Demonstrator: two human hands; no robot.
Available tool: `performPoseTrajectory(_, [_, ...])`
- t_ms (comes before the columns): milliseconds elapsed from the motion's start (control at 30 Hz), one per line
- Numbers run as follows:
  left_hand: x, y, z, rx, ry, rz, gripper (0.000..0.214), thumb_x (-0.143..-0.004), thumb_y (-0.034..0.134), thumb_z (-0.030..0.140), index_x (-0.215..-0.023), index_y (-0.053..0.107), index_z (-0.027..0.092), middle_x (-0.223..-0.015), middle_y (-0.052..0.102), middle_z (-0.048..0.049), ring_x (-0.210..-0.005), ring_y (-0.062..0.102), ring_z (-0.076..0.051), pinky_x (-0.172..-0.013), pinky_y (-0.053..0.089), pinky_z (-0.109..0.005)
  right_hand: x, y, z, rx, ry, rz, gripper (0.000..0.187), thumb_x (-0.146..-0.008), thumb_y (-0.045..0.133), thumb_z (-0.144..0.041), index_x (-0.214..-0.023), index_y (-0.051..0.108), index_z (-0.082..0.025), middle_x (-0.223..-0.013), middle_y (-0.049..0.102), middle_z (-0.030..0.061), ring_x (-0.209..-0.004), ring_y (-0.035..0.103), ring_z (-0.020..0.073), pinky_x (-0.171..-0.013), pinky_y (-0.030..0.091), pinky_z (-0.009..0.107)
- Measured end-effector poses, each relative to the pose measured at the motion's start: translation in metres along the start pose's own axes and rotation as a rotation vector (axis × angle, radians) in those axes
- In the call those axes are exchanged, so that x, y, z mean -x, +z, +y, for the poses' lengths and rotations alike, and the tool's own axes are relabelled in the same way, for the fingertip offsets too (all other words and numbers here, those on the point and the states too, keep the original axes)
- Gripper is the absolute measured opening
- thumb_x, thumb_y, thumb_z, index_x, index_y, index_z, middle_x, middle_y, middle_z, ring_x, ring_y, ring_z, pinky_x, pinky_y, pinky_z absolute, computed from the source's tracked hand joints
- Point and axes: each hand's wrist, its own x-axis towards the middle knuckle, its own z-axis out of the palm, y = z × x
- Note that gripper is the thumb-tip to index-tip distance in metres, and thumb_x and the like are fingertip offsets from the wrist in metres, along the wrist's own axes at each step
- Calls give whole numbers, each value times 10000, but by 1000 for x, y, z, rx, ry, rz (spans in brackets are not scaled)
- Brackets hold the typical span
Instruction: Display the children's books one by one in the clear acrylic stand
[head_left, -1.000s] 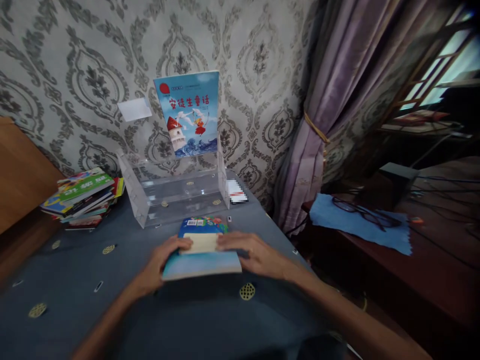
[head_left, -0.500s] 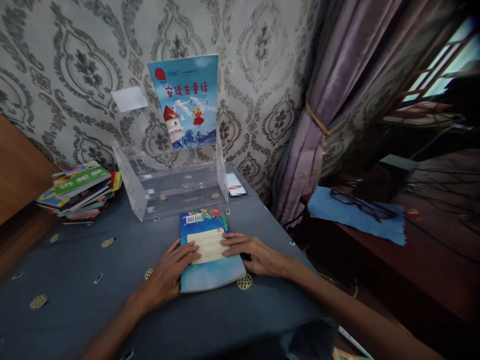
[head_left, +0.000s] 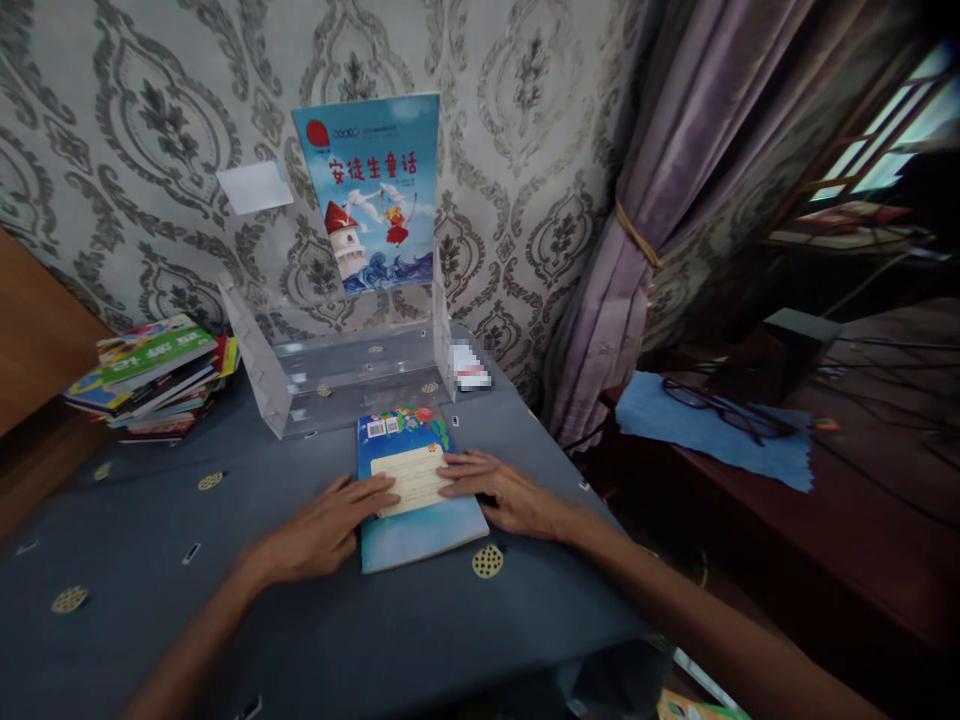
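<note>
A blue paperback book (head_left: 420, 545) lies flat with its back cover up, showing a barcode, a pale text panel and a flowery top edge. My left hand (head_left: 322, 530) rests at its left side, fingers stretched over the text panel. From the other side, my right hand (head_left: 514, 497) lays its extended fingers on the same panel. Both hands are open, touching the cover without wrapping round it. Just beyond the book stands a clear plastic rack (head_left: 271, 400). Upright in it is a light-blue picture-covered book (head_left: 360, 215) with red Chinese title characters.
Several books form an uneven stack (head_left: 161, 375) at the left, near the wall. Dark patterned cloth covers the table (head_left: 180, 620). A white item (head_left: 469, 378), partly blurred out, lies right of the rack. Glasses (head_left: 750, 415) rest on a blue cloth (head_left: 637, 405) beyond the purple curtain (head_left: 600, 300).
My left wrist has swung outward to the left, and its fingers lie flatter across the book. My right hand stays nearly in place. The whole view has shifted slightly.
</note>
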Motion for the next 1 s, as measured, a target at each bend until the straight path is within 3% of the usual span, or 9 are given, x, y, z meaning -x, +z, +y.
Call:
performPoseTrajectory(67, [-5,-1,-7,63,-36,33,543,-923,484,164,-1429,518,357,-1529,494,-15,-1426,434,-223,-1222,266,-478,2,-4,-4,8,-20,-24,516,-888,551,-49,-1320,638,-317,-1435,589,34,-1435,424,203,-1213,302,521])
performPoseTrajectory(167, [-20,1,-22,106,-139,177,409,-947,532,318,-1348,607,305,-1478,551,-55,-1390,473,-246,-1190,320,-457,6,-13,-11,15,-24,-95,604,-880,483,6,-1380,588,-316,-1487,535,25,-1461,378,184,-1228,283,488])
performPoseTrajectory(300, [-50,3,-42,58,-223,405,361,-899,595,357,-1228,679,234,-1400,613,-106,-1326,520,-285,-1182,315,-461,1,-17,-15,75,41,-107,614,-846,491,25,-1320,633,-339,-1435,590,3,-1414,455,188,-1226,280,491])
performPoseTrajectory(433, [-77,9,-49,-65,-227,463,326,-903,533,280,-1196,663,214,-1320,648,-114,-1283,540,-286,-1171,323,-484,-26,-3,-13,188,59,-4,393,-916,504,-86,-1236,684,-227,-1335,663,94,-1313,565,220,-1192,331,496])
performPoseTrajectory(567, [-88,22,-49,-81,-233,577,335,-919,471,231,-1205,646,212,-1320,629,-131,-1281,531,-290,-1150,355,-505,-70,20,-9,242,86,18,413,-956,445,-115,-1334,608,-159,-1426,582,150,-1359,516,224,-1145,411,424])
performPoseTrajectory(733, [-87,29,-54,-63,-219,610,370,-922,456,221,-1240,644,194,-1351,617,-135,-1309,521,-287,-1168,348,-509,-106,38,1,289,83,100,465,-938,453,-95,-1389,549,-156,-1463,545,145,-1406,458,214,-1183,367,430])
performPoseTrajectory(1000, [-87,28,-54,75,-231,646,348,-915,496,245,-1213,673,209,-1357,626,-113,-1336,500,-291,-1204,296,-506,-100,29,24,331,161,175,418,-982,482,-213,-1360,568,-57,-1434,553,218,-1391,477,282,-1180,357,487])
